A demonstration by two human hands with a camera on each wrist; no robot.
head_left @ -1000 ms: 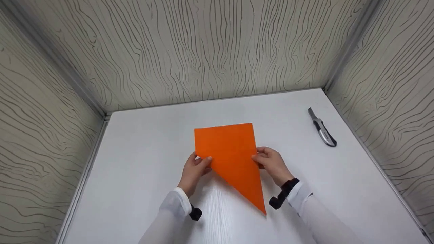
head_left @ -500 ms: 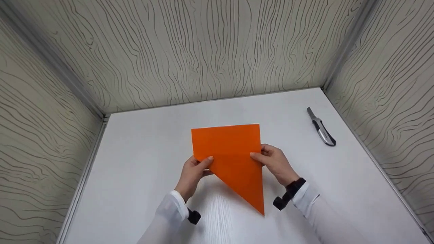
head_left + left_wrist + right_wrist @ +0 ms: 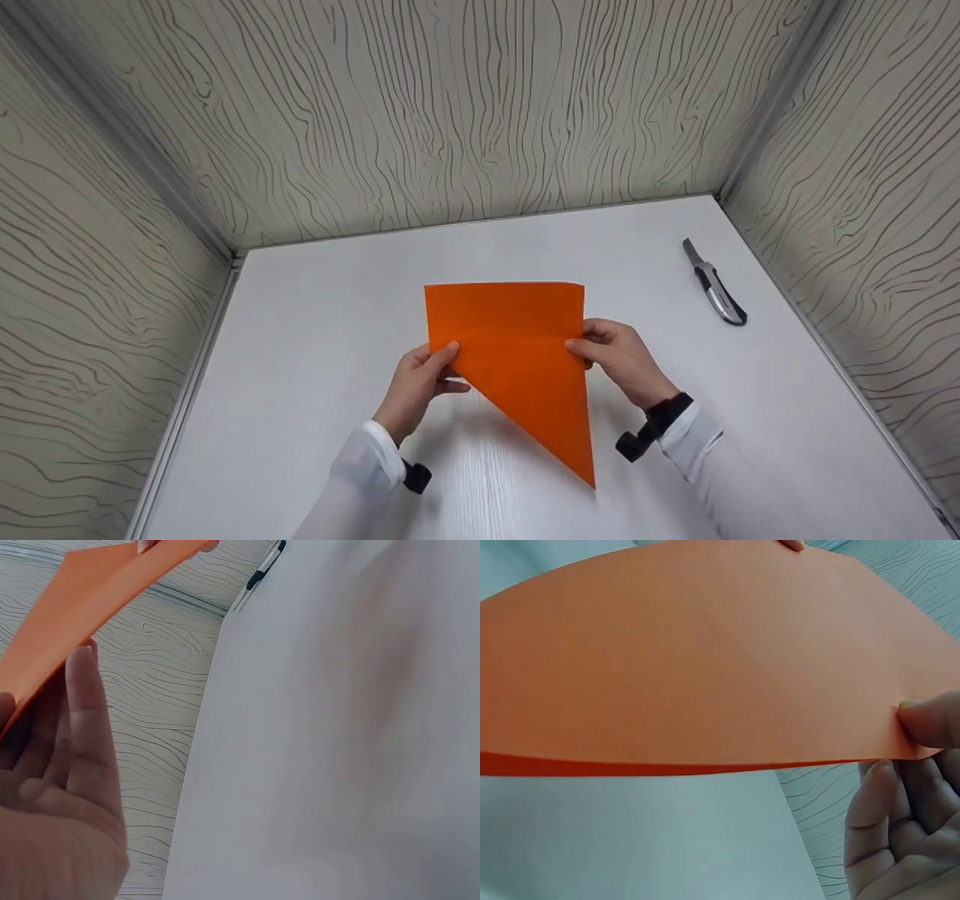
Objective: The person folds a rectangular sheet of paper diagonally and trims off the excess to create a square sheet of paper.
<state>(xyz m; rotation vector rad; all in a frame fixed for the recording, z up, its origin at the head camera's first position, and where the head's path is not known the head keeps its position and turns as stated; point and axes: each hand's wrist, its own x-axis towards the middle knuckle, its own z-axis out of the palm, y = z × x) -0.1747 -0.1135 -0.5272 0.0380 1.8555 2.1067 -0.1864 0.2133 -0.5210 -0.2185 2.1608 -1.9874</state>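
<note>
Paper (image 3: 517,360) pinched: left fingers (image 3: 448,352) 9 o'clock, right fingers (image 3: 586,348) 3 o'clock. Uneven pull could likely skew or crease it.

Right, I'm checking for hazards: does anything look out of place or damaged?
One thing: the utility knife lies at the right of the table with what looks like its blade out, though nobody is holding it. Nothing looks spilled; the orange paper in both hands shows no visible tear.
</note>
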